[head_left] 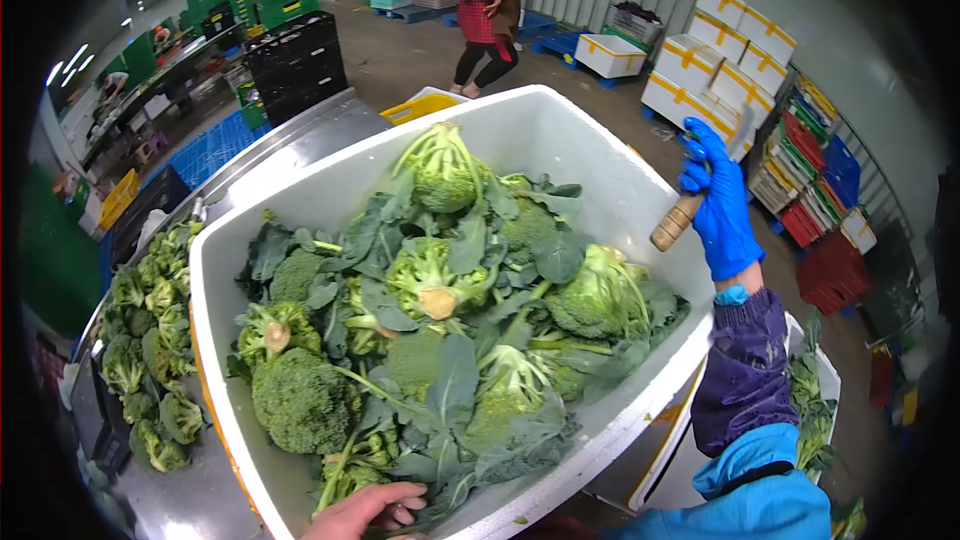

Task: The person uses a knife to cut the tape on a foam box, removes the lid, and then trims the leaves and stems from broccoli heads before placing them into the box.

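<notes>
A white foam box [215, 270] full of broccoli heads and leaves fills the middle. At its near edge my bare left hand [375, 512] reaches in, fingers slightly bent and apart, close to leaves and a broccoli stem; it seems to hold nothing. Over the box's right side, my right hand [720, 205] in a blue glove is closed around a wooden handle [676, 223]; the rest of that tool is hidden or too unclear to make out. One large broccoli head [303, 400] lies near the left wall, and another [440, 175] rests stem-up at the far side.
Trimmed broccoli [150, 365] is piled on the metal table [215, 480] at left. A second foam box [825, 385] with greens stands low at right. Beyond are a person in red [485, 10], stacked foam boxes [715, 60], black crates [295, 65] and coloured crates [800, 165].
</notes>
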The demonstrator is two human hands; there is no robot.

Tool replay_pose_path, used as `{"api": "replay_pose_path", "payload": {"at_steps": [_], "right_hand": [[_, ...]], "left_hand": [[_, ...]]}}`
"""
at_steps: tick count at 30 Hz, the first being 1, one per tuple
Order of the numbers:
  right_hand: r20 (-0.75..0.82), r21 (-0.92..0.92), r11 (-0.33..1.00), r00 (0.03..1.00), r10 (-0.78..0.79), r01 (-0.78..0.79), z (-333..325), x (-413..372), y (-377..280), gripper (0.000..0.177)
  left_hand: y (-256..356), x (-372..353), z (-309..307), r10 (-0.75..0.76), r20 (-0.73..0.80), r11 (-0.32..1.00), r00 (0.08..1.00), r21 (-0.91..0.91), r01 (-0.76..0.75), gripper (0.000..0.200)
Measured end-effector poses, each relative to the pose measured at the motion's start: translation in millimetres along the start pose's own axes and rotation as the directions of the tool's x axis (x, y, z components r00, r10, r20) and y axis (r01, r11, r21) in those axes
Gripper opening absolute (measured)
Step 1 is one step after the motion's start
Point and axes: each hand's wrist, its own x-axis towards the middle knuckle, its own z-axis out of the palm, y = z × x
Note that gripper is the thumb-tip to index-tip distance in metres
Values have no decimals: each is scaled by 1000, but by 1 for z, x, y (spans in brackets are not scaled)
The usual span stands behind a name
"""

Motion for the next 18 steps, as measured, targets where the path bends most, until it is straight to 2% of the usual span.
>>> {"api": "replay_pose_path", "payload": {"at_steps": [1,3,4,6,8,10,11,12,14,16,17,18], "right_hand": [[-16,-12,1000,1000,-4,3,2,-6,-2,25],[13,-338,931,990,-142,138,26,-20,2,29],[8,-343,930,990,-140,135,38,-27,1,29],[69,-518,849,994,-87,110,59,-37,0,32],[109,-546,833,993,-32,87,64,-41,7,30],[242,-712,701,951,191,40,71,-48,17,26],[247,-765,643,911,331,-26,82,-55,18,25],[337,-785,619,857,390,26,87,-59,23,29],[567,-803,474,708,421,361,102,-63,36,39],[722,-686,325,554,415,651,120,-66,62,50],[810,-565,302,446,381,768,132,-70,75,56],[825,-482,174,379,418,858,142,-77,84,52]], "left_hand": [[-1,0,1,-2,-10,1000,1000,-9,2,45],[0,0,0,6,-12,1000,1000,-4,-6,45],[-1,1,0,3,-6,1000,1000,-5,-3,45],[-2,0,0,6,-18,1000,1000,-9,-6,45],[0,0,1,-2,-25,1000,1000,-13,1,44],[3,0,1,-11,-46,1000,999,-19,10,44],[3,0,0,10,-32,1000,999,26,-9,43],[3,1,0,29,-14,997,999,71,-28,43],[3,1,0,49,-41,995,998,87,-45,41],[4,0,-1,67,-26,991,997,114,-63,40],[6,0,-1,71,-27,991,997,116,-68,40],[6,0,-2,72,-35,991,997,116,-67,40]]}}
